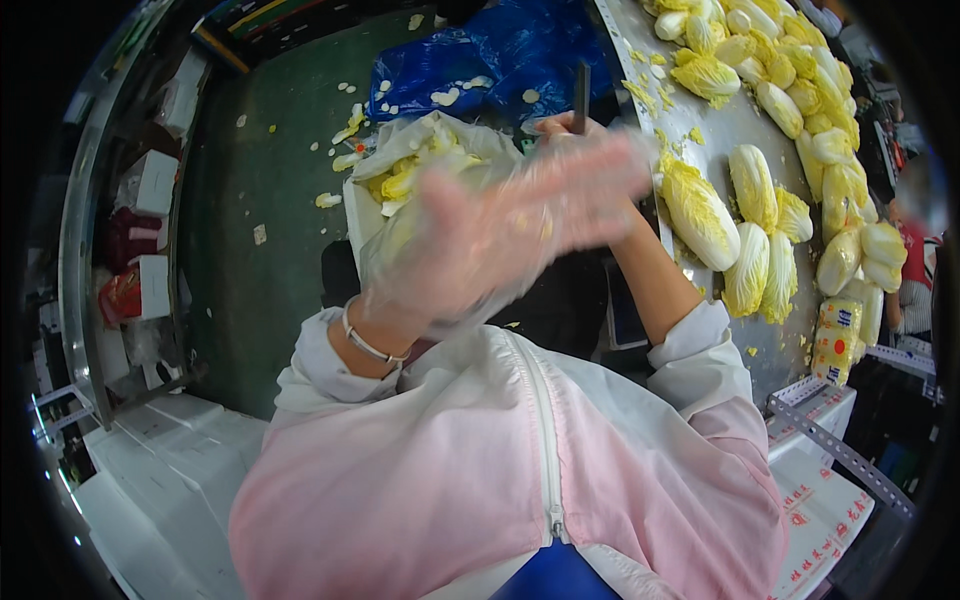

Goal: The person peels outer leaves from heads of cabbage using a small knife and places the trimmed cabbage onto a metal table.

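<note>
My left hand point(495, 232), in a clear plastic glove and blurred by motion, crosses the middle of the view. Its thumb and fingers are apart and I see nothing held in it. Behind it, partly hidden, my right hand point(559, 126) grips a dark, narrow tool that looks like a knife point(582, 97), pointing up. Below the left hand stands a white box point(355, 210) lined with a plastic bag point(480, 131), with yellow cabbage leaves point(401, 180) inside. The closest whole napa cabbage point(701, 214) lies on the metal table point(787, 289), just right of my right forearm.
More napa cabbages point(750, 180) lie nearby, with a long heap point(814, 97) along the table's far side. Blue plastic sheeting point(487, 60) and leaf scraps point(349, 124) cover parts of the green floor point(247, 150). White boxes point(172, 450) stand lower left. Another person point(915, 255) is at right.
</note>
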Demonstrator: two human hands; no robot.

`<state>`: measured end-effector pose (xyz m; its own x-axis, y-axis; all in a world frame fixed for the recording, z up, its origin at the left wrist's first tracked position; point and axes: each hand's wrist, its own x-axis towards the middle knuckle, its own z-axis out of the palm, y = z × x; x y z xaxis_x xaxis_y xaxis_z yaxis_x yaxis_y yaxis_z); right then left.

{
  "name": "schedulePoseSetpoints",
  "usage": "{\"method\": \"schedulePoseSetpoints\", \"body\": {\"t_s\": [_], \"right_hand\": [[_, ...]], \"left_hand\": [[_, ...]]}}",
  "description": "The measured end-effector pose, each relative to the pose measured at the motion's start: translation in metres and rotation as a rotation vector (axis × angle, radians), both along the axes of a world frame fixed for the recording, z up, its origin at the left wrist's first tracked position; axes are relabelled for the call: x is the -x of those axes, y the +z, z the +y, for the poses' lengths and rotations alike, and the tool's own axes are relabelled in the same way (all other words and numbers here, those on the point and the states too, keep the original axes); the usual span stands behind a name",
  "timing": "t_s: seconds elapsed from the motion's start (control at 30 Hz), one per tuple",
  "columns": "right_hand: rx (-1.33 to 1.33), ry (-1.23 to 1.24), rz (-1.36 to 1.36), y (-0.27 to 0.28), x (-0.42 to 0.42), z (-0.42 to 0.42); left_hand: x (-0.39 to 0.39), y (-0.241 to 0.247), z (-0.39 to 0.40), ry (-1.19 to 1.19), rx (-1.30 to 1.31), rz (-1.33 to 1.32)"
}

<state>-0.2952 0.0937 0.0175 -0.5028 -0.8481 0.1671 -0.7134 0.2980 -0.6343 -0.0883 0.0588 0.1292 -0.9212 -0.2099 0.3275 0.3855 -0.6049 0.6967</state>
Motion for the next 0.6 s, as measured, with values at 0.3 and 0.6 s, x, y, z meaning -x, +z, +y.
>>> {"method": "schedulePoseSetpoints", "body": {"t_s": [0.3, 0.6], "right_hand": [[0.415, -0.008, 0.446, 0.072, -0.068, -0.03], [-0.152, -0.137, -0.707, 0.053, -0.024, -0.037]], "left_hand": [[0.058, -0.067, 0.043, 0.484, -0.785, -0.292], [0.048, -0.062, 0.034, 0.763, 1.431, -0.038]]}}
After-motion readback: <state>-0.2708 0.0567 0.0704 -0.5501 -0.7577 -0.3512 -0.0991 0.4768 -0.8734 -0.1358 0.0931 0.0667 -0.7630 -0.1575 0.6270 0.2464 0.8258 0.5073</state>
